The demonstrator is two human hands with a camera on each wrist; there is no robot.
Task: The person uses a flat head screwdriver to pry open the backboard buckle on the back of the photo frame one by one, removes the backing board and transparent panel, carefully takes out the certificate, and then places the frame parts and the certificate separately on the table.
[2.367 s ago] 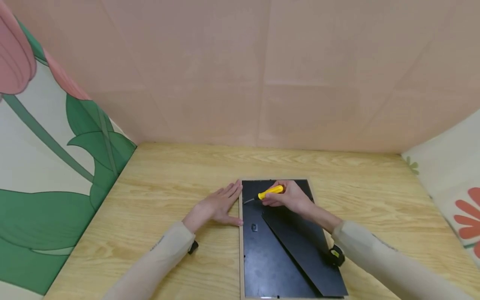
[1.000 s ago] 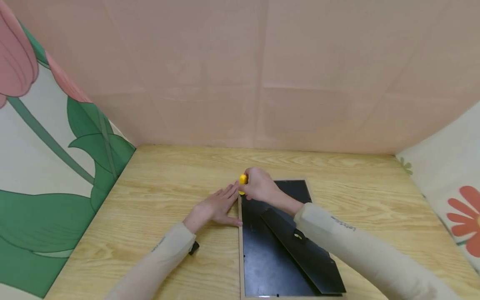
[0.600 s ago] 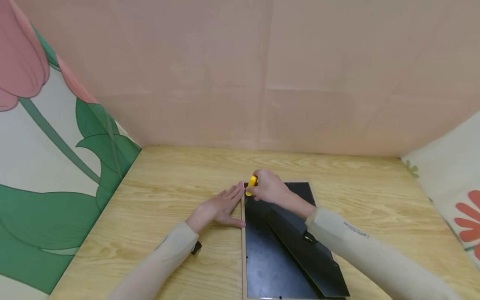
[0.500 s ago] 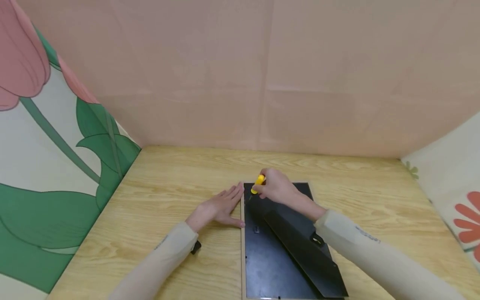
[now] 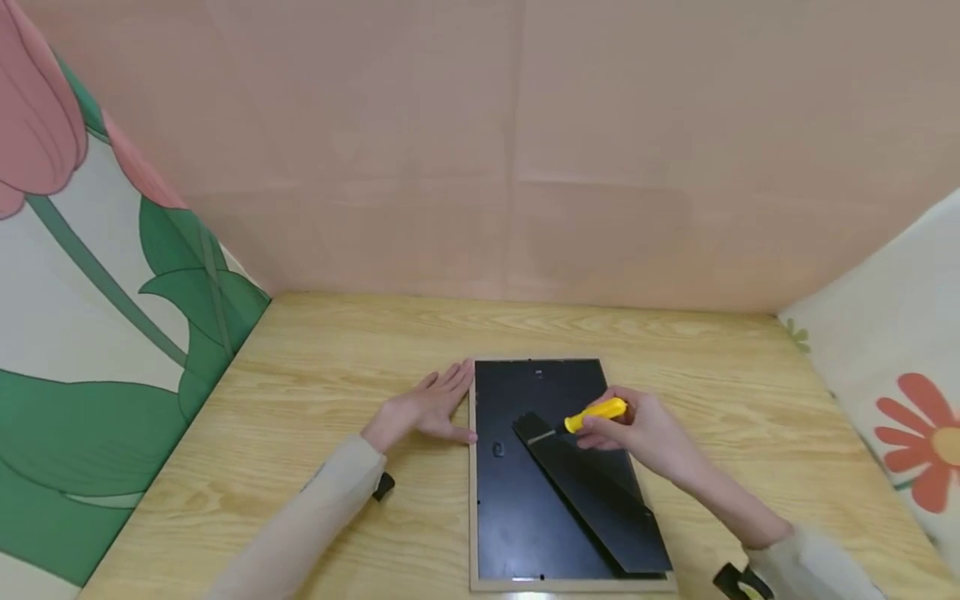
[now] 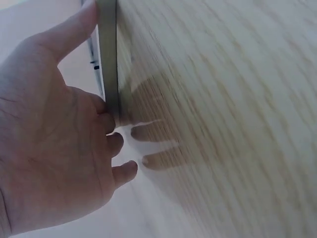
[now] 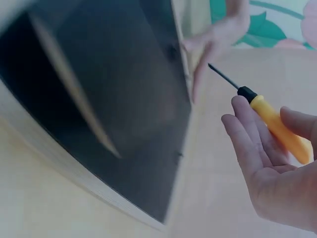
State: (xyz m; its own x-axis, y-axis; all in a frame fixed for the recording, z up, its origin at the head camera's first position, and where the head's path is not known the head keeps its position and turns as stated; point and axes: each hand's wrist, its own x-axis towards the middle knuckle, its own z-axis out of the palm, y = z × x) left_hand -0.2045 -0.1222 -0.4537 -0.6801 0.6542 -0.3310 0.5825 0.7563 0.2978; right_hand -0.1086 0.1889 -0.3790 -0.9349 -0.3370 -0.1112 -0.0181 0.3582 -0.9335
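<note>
No legible text, no readable labels, numbers or signs

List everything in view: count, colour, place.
table: 1, light brown, foreground
frame: 1, pale, on table
backing panel: 1, black, inside frame
small fittings: several, dark, on backing panel
stand flap: 1, black, across backing panel
screwdriver: 1, yellow and black, in right hand
back wall: 1, pinkish, behind table
printed panels: 2, multicoloured, left and right
wrist devices: 2, black, beside sleeves
sleeves: 2, beige, left and right
left hand: 1, bare, against frame
right hand: 1, bare, holding screwdriver
</note>
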